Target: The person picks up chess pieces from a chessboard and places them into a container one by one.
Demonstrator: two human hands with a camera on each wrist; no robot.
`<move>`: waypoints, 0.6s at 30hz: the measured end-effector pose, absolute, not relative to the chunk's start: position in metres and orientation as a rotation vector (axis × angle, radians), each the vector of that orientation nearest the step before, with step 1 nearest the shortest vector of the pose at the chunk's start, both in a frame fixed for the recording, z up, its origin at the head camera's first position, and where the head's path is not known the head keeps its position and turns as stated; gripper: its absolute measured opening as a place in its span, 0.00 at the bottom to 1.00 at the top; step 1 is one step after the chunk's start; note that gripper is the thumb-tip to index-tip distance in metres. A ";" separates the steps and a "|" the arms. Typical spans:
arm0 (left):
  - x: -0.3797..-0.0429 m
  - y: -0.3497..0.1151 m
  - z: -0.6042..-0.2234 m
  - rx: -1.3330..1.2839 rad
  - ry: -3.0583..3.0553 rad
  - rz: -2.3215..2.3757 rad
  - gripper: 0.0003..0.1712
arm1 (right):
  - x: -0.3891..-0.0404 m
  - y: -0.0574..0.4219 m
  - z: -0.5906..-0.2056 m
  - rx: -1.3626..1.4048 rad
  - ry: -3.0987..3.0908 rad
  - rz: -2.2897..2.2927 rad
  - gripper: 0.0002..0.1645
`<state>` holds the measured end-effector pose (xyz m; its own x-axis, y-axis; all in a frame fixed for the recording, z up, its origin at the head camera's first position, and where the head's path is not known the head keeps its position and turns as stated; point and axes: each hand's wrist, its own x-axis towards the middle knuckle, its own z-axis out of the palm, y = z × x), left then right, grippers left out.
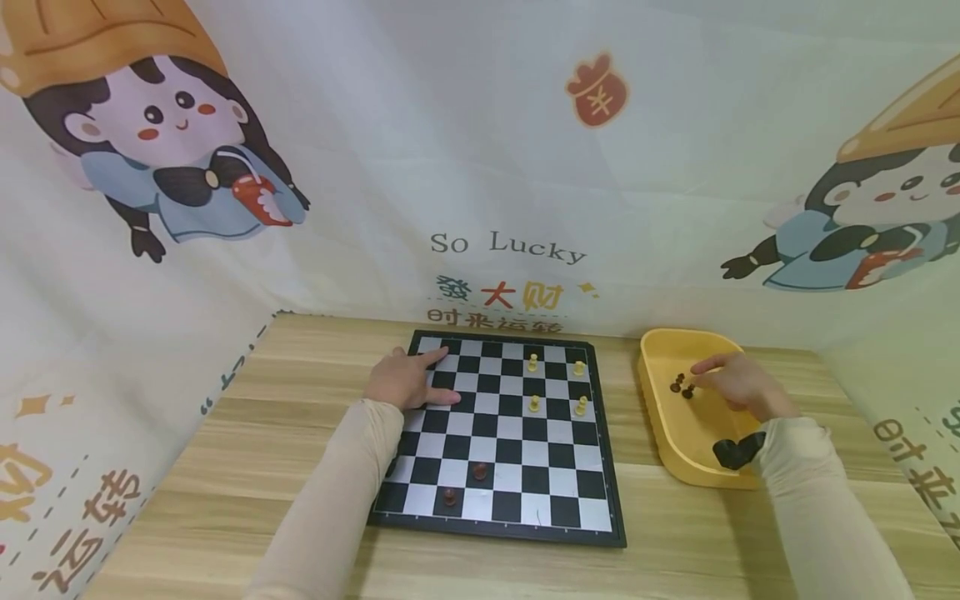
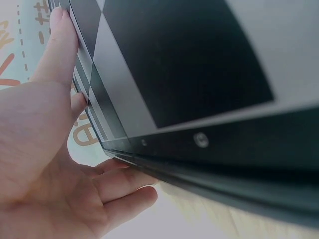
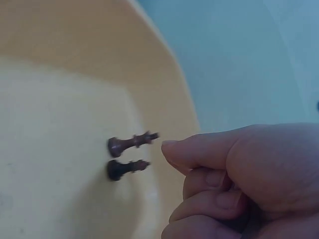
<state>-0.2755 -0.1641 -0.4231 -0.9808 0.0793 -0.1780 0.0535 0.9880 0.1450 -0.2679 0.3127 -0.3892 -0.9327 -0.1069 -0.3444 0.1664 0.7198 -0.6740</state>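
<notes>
My left hand (image 1: 401, 379) rests on the left edge of a black-and-white chessboard (image 1: 506, 396). Its thumb and index finger lie extended on the squares, while in the left wrist view other fingers (image 2: 124, 184) touch the board's side. Over a yellow tray (image 1: 652, 408) hangs my right hand (image 1: 738, 385). The right wrist view shows its fingers curled and the index fingertip (image 3: 172, 149) just short of two dark chess pieces. One dark piece (image 3: 119, 146) lies beside another dark piece (image 3: 119, 170) on the tray floor. Shadow hides the palm.
Several pale yellow chess pieces (image 1: 534, 403) stand on the board's far right part. Near its front edge are two reddish-brown pieces, one (image 1: 480, 472) farther back than the other (image 1: 450, 497). A printed curtain (image 1: 510, 167) hangs behind the wooden table (image 1: 255, 433).
</notes>
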 end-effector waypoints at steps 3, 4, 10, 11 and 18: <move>-0.275 -0.164 -0.423 0.108 2.955 0.194 0.57 | -0.266 0.312 -0.381 0.016 2.581 -1.064 0.30; -0.276 -0.164 -0.423 0.108 2.954 0.191 0.57 | -0.265 0.311 -0.378 0.010 2.587 -1.072 0.31; -0.276 -0.164 -0.423 0.102 2.944 0.198 0.57 | -0.263 0.304 -0.363 -0.006 2.648 -1.073 0.30; -0.276 -0.163 -0.422 0.101 2.944 0.202 0.57 | -0.262 0.302 -0.360 -0.014 2.658 -1.070 0.30; -0.274 -0.163 -0.421 0.098 2.944 0.214 0.56 | -0.256 0.278 -0.343 -0.086 2.720 -1.037 0.29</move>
